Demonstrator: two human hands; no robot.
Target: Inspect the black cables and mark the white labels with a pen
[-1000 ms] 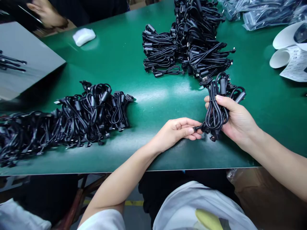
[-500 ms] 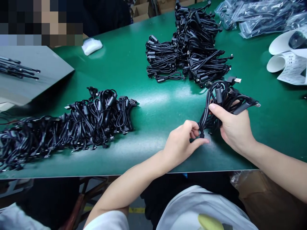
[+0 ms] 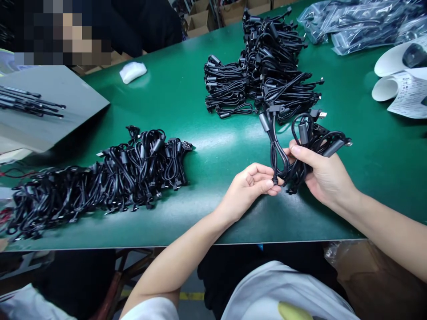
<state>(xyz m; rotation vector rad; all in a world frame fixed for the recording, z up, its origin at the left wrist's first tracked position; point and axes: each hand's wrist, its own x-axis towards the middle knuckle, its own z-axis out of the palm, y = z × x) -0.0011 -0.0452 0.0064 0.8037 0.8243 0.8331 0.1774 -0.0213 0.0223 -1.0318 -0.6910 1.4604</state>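
While the left hand (image 3: 248, 191) sits low at the front edge of the view, its fingers (image 3: 263, 186) pinch a small black connector (image 3: 275, 180) at the end of a looped black cable (image 3: 274, 142). That cable rises from the pinch, with a cylindrical ferrite bead (image 3: 264, 121) near its upper end, and its top lies just against the large upper pile of cables (image 3: 270, 58). The right hand (image 3: 325, 175) is clenched around a bundle of black cables (image 3: 320, 144), its thumb (image 3: 300, 152) pressed across the coils, and the two hands nearly touch.

Both hands are over the green surface (image 3: 216, 209), near its front edge. To the left lies a long heap of black cables (image 3: 116, 186), well apart from the hands. Further back are a white cloth pad (image 3: 132, 72) and a grey board (image 3: 50, 106) carrying a few straight black cables (image 3: 30, 102). Clear plastic bags of cables (image 3: 353, 22) and white paper rolls with a printed sheet (image 3: 407, 91) sit at the far right. A co-worker's dark sleeve (image 3: 147, 26) shows behind the surface.
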